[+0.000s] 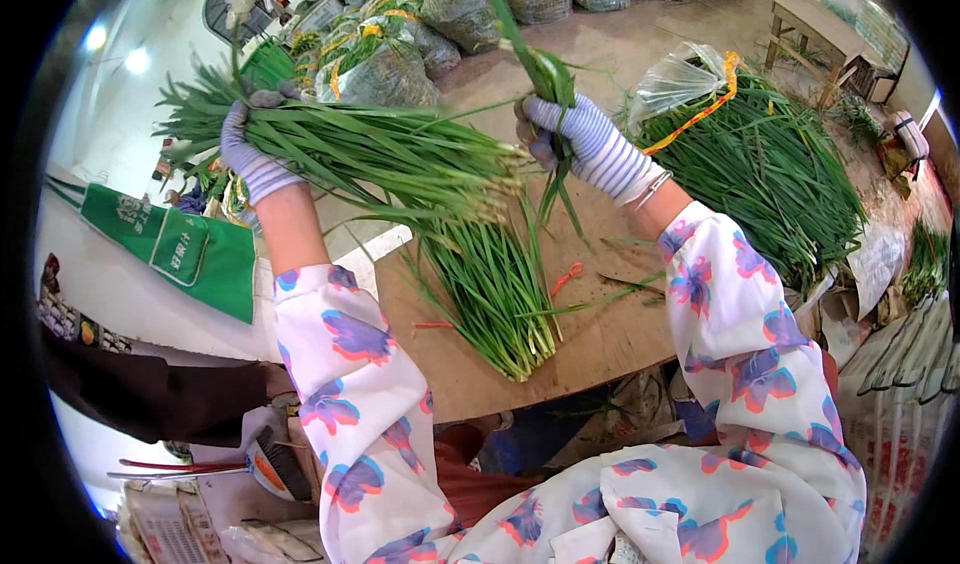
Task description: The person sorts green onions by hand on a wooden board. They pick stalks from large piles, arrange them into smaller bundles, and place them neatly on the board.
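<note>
My left hand point(255, 144), in a grey-and-white striped glove, grips a thick bunch of garlic chives point(375, 144) around its leafy end. The pale stem ends point right, towards my other hand. My right hand point(577, 140), gloved alike, is closed on a few loose green leaves point(551, 76) that stick up and hang below the fist. Beneath the held bunch, a second bunch of chives point(495, 294) lies on the brown board point(600, 346), stem ends towards me. A red tie point(566, 279) lies beside it, and another red strip point(433, 325) shows at its left.
A large heap of chives point(757, 174) with clear plastic and a yellow-red strap point(705, 118) stands at the right. Filled plastic sacks point(390, 73) line the back. A wooden bench point(817, 28) is at far right. A green apron point(176, 253) hangs at left, above a brush point(277, 466).
</note>
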